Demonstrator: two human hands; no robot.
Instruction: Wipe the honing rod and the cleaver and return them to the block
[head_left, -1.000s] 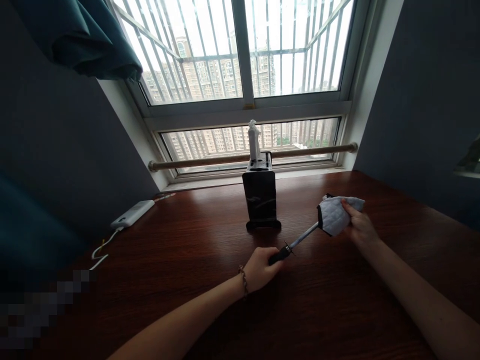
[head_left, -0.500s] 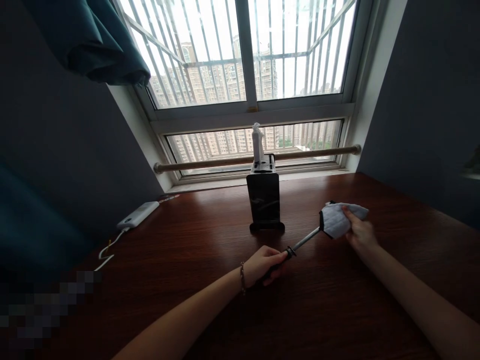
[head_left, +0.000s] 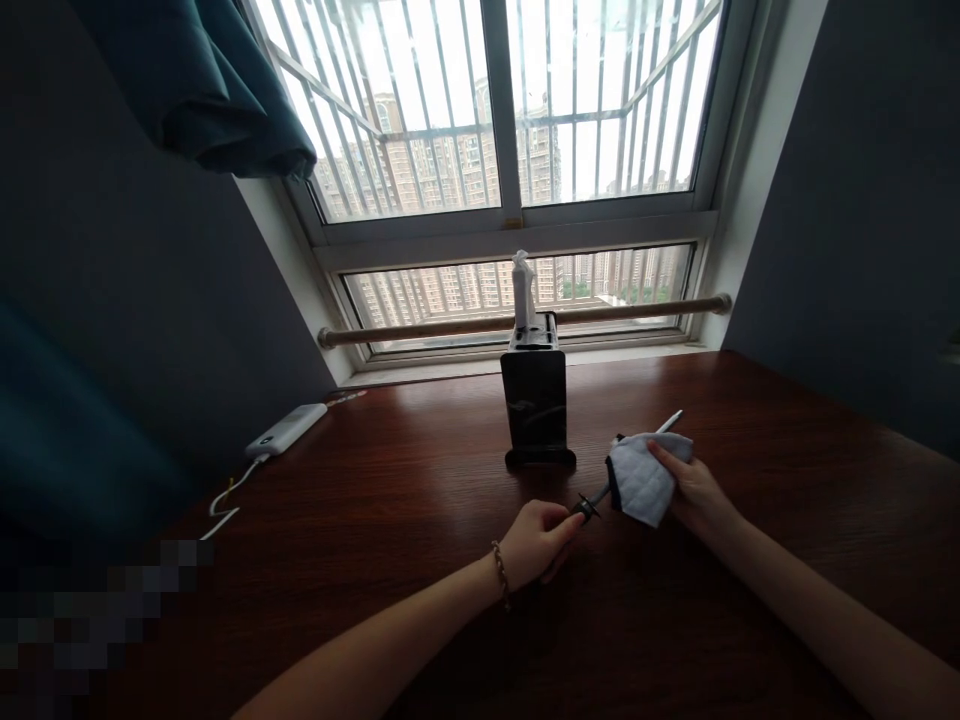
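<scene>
My left hand (head_left: pixel 534 541) is closed round the dark handle of a thin metal rod with a small guard, a sharpening steel (head_left: pixel 670 421) that slants up to the right above the wooden table (head_left: pixel 390 520). My right hand (head_left: pixel 694 487) pinches a light quilted cloth (head_left: pixel 637 478) wrapped round the rod near the guard. The rod's bright tip sticks out past the cloth. Behind the hands stands a black knife block (head_left: pixel 537 405) with one white-handled item (head_left: pixel 523 290) in its top.
A white power bank (head_left: pixel 287 430) with a white cable (head_left: pixel 229 498) lies at the table's left rear. A window with bars and a wooden rail (head_left: pixel 420 327) runs behind the table. A teal curtain (head_left: pixel 210 90) hangs at upper left. Dark walls stand on both sides.
My right hand has slid the cloth down the rod from its tip toward the guard, baring the tip. My left hand keeps its hold on the handle. The view has shifted slightly.
</scene>
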